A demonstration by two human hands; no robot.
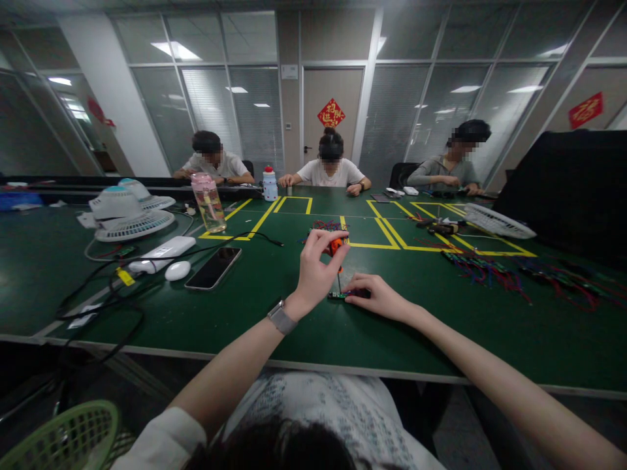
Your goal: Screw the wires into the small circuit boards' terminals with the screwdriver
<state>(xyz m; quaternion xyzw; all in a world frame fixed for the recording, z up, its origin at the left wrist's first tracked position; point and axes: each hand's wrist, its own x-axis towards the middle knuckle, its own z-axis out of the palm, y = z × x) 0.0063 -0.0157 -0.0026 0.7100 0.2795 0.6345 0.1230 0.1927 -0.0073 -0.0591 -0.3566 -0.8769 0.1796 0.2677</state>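
Observation:
My left hand [316, 261] is closed around the orange and black handle of a screwdriver [336, 247], which stands nearly upright. Its thin shaft points down at a small green circuit board [337, 296] on the table. Whether the tip touches a screw is too small to tell. My right hand [369, 294] pinches the board's right end between thumb and fingers, with part of the board hidden under them. Just beyond my left hand lies a bundle of red and blue wires [327, 226], partly covered by the fingers.
On the left are a phone [214, 268], a white earbud case [177, 271], a white power strip [161, 253], black cables, fans [132, 222] and a pink-lidded bottle [209, 205]. Wired boards [482, 269] and pliers [443, 226] lie right. Three people sit opposite. A green basket [63, 434] stands below.

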